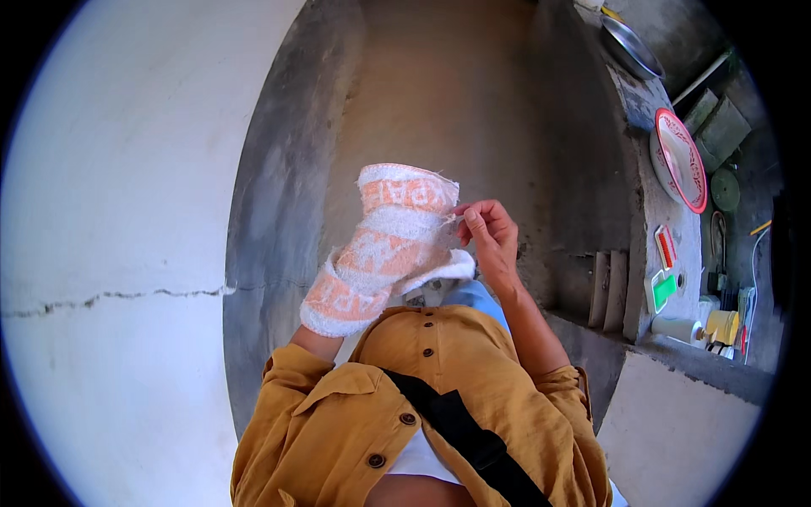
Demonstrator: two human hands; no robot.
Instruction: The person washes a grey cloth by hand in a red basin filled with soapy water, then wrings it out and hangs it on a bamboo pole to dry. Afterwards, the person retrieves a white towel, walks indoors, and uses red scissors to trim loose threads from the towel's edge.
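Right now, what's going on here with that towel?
A person in a mustard shirt has a white and orange towel wrapped over the left hand, which is hidden inside it. The right hand pinches the towel's upper edge with its fingers. They stand on a grey concrete floor beside a white wall. To the right, a ledge carries a red-rimmed plate and a metal bowl.
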